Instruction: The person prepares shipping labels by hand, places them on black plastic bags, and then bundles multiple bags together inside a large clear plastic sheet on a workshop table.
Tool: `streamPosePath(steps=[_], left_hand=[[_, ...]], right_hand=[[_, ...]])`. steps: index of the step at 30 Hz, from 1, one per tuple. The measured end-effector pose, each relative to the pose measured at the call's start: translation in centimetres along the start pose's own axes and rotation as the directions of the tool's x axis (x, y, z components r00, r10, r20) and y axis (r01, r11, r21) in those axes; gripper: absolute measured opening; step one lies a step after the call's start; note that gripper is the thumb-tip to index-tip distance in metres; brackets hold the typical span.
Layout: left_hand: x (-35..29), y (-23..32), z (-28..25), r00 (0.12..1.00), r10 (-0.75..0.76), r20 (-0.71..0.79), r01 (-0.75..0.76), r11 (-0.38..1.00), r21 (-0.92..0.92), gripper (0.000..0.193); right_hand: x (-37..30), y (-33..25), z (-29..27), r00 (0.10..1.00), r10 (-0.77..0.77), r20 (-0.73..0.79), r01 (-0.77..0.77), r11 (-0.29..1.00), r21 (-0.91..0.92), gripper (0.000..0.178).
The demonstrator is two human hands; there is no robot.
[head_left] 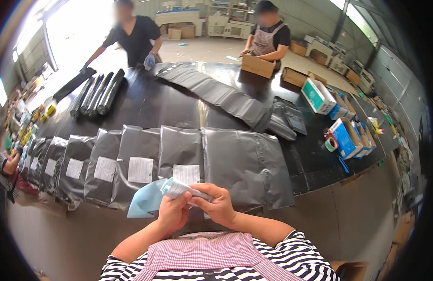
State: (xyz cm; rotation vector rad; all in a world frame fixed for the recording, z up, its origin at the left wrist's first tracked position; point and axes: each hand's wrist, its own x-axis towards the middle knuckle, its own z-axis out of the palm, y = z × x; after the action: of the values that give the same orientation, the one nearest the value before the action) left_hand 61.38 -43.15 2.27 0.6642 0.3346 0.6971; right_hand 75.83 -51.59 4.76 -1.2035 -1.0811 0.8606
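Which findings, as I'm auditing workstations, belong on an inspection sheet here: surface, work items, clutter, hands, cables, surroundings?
Surface: dark, shiny table.
Work items: printed paper and light-blue sheet in hand; overlapping grey bags along the near edge, several bearing white slips.
Clutter: blue cartons and tape rolls at right; black rolls farther left.
Hands: left hand and right hand grip the printed paper.
Cables: nothing seen.
Surroundings: two co-workers across the table, another person at left edge; machines behind.

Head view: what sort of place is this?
Probably a packing workshop: flat grey plastic bags with white paper slips overlap along a big black table, a person opposite handles a brown cardboard box, and large white machines stand behind.
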Motion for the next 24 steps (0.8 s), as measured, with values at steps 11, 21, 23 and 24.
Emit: streamPosePath(steps=[11,21,23,24], left_hand=[[-0.3,-0.3,3.0,1.000,0.014,-0.024,-0.009,0.981,0.192,0.017],[1.6,-1.3,5.1,0.986,0.057,-0.154,0.037,0.836,0.547,0.018],[1.5,-1.7,4.0,0.987,0.010,-0.162,0.072,0.870,0.487,0.021],[1.6,-1.9,3.5,0.988,-0.009,-0.155,0.079,0.887,0.455,0.023]], right_hand=[[-2.3,0.2,-0.6,0.960,0.152,-0.233,-0.104,0.973,0.206,0.023],[0.5,0.2,-8.9,0.939,0.303,-0.162,-0.268,0.941,0.207,0.021],[1.7,1.0,-12.9,0.913,0.402,-0.060,-0.376,0.891,0.256,0.023],[2.3,1.5,-15.1,0.858,0.512,-0.036,-0.484,0.831,0.275,0.023]])
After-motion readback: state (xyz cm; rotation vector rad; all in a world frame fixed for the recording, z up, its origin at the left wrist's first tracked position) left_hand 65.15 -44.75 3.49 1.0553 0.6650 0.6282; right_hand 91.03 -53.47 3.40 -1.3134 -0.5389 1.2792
